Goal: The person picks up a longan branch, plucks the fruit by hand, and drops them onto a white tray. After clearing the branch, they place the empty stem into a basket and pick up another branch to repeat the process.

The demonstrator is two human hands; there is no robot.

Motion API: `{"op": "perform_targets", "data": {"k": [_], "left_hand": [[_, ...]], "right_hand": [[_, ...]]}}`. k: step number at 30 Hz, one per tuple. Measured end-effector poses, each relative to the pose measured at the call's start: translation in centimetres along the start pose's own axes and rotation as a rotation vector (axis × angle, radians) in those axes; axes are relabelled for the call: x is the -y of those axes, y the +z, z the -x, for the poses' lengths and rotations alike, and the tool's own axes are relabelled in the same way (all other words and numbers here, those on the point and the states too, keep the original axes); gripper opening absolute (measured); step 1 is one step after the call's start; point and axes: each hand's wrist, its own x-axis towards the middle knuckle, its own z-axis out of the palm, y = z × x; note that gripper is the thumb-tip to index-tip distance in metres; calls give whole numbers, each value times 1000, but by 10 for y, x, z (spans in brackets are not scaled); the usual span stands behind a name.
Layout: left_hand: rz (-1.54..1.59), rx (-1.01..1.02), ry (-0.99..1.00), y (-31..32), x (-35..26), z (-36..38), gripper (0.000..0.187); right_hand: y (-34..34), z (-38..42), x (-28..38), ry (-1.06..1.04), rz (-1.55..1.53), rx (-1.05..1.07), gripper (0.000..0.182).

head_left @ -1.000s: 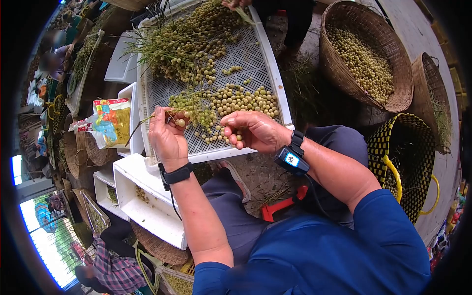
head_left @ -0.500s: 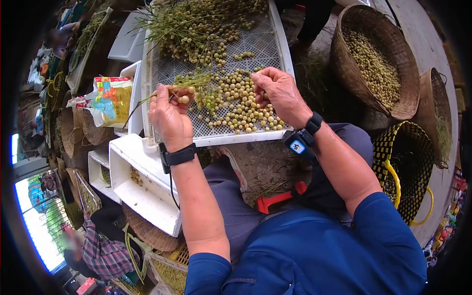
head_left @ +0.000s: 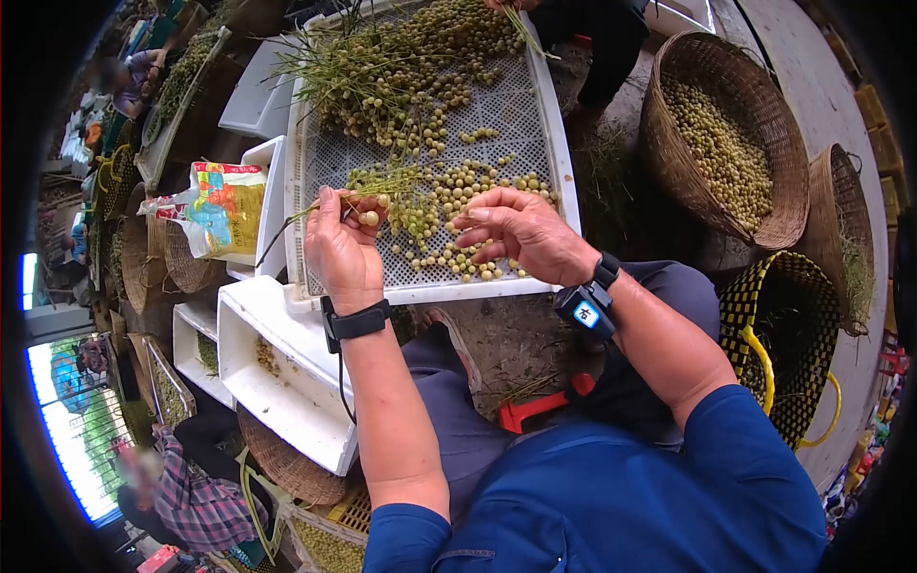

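My left hand [head_left: 342,250] is closed round the stem of a fruit sprig [head_left: 406,181], with a few pale round fruits by its fingertips. Thin green twigs of the sprig stretch to the right over the tray. My right hand [head_left: 531,235] is just right of the sprig, palm turned inward, fingers loosely bent and apart, with nothing visible in them. Below both hands lies a white perforated tray [head_left: 516,91]. Loose yellow-green round fruits [head_left: 463,183] are scattered on it, and a heap of stemmed fruit bunches [head_left: 382,81] covers its far part.
A wicker basket [head_left: 793,191] of fruits stands at right, a yellow-black woven basket [head_left: 821,315] nearer. White foam boxes [head_left: 287,382] and a colourful plastic bag [head_left: 229,205] are at left. Another person's hand [head_left: 511,5] holds stems at the tray's far edge. A red object [head_left: 540,409] lies below.
My right hand has shifted slightly left and down, and its fingers have loosened from a pinch. My left hand still holds the sprig. Another person's hand with stems has appeared at the top.
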Motion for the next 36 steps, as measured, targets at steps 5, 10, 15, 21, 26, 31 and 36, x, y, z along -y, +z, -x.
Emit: {"op": "perform_targets", "data": {"k": [5, 10, 15, 21, 26, 31, 36], "left_hand": [[-28, -15, 1, 3, 7, 0, 23], [-76, 13, -24, 0, 10, -2, 22], [-44, 24, -13, -1, 7, -1, 21], [-60, -16, 9, 7, 5, 4, 22], [-129, 26, 48, 3, 2, 3, 19], [-150, 30, 100, -13, -9, -5, 22], [55, -66, 154, -70, -54, -18, 26]], "right_hand": [[13, 2, -2, 31, -155, 54, 14], [11, -4, -5, 51, -175, 116, 14], [11, -3, -5, 56, -174, 133, 18], [14, 2, -6, 97, -215, 150, 20], [12, 3, -6, 95, -232, 99, 22], [1, -3, 1, -95, -129, -2, 12], [8, 5, 6, -182, -176, -73, 18]]}}
